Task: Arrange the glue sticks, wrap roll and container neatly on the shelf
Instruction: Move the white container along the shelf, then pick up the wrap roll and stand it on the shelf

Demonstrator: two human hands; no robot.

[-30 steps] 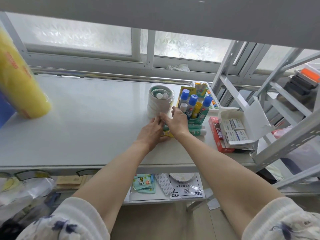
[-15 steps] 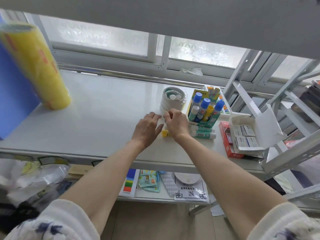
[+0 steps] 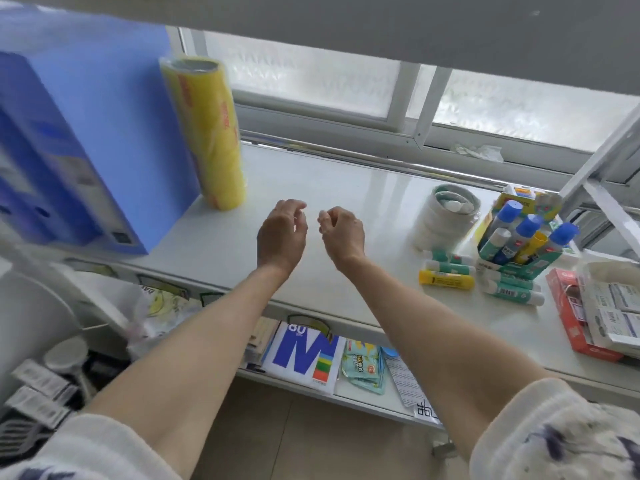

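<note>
The wrap roll (image 3: pixel 207 133) is yellow with red print, beside a blue box (image 3: pixel 86 140). Right of the white container (image 3: pixel 446 220), glue sticks (image 3: pixel 519 230) show blue caps on a white shelf (image 3: pixel 346 202).

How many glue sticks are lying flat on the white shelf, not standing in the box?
5, clustered at the right: the yellow glue stick in front, two green-and-white ones behind it, two more before the green cardboard box. Others may be hidden.
</note>
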